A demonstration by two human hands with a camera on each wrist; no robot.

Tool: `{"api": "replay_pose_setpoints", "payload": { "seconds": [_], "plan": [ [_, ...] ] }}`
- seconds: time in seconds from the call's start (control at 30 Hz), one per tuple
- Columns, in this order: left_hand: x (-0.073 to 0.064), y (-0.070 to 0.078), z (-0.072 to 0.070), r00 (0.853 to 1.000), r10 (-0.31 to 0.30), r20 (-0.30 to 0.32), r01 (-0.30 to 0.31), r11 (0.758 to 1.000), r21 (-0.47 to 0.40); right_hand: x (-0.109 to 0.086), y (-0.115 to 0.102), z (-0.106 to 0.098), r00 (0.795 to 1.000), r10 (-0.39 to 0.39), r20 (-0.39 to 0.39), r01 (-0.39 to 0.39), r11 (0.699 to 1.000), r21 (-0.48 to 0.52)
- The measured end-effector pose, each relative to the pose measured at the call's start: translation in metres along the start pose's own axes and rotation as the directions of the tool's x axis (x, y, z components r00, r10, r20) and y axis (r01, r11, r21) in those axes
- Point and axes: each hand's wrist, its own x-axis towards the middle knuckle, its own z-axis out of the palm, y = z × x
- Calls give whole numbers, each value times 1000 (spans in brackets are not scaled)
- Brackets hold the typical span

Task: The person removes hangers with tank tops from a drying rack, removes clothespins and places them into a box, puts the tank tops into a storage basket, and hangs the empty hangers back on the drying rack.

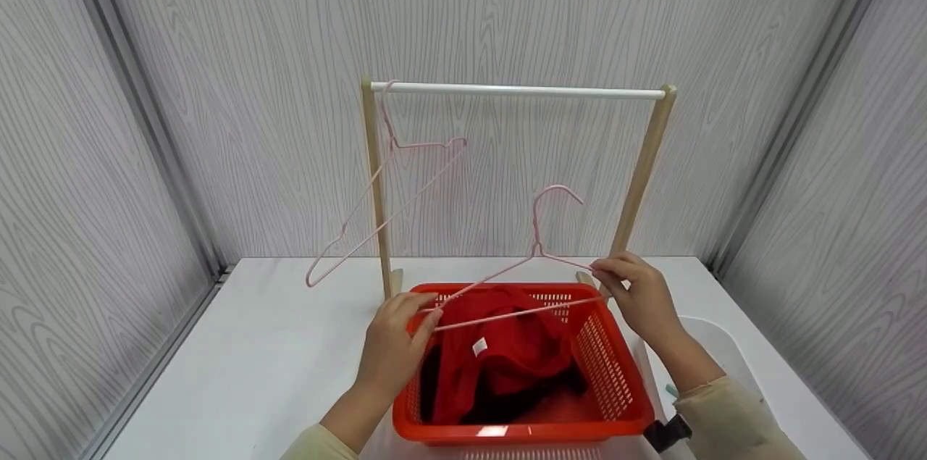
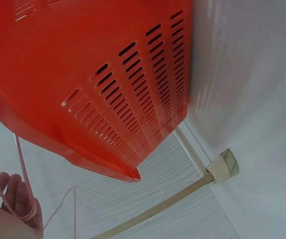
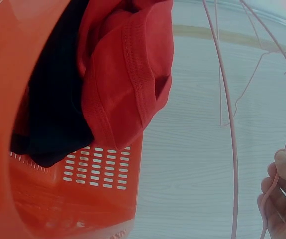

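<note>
Both hands hold a pink wire clothes hanger (image 1: 537, 251) above the red basket, its hook pointing up. My left hand (image 1: 395, 333) grips the hanger's left end; in the left wrist view the wire loop lies against the fingers (image 2: 18, 196). With thumb and fingers, my right hand (image 1: 637, 293) pinches the sloping right shoulder of the hanger, as the right wrist view also shows. Below, a red garment (image 1: 507, 351) with a white label lies bunched in the red plastic basket (image 1: 630, 373), along with a dark cloth (image 3: 58, 99).
Behind the basket stands a small rack with a white rail (image 1: 521, 90) and wooden posts (image 1: 641, 170). A second pink hanger (image 1: 391, 221) hangs at the rail's left end. Right of the basket, a clear plastic bin (image 1: 713, 337) sits on the white table (image 1: 290, 344). Patterned walls enclose the table.
</note>
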Motion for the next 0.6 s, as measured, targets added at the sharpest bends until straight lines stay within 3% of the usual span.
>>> {"api": "replay_pose_setpoints", "payload": {
  "seconds": [0.2, 0.6],
  "plan": [
    [0, 3, 0, 1000, -25, -3, 25, 1000, -19, 1, -4, 1, 1000, 0, 2, 0, 1000, 18],
    [-2, 5, 2, 996, -10, -90, 11, 1000, 13, -1, -4, 2, 999, 36, 10, -37, 996, 82]
  ]
}}
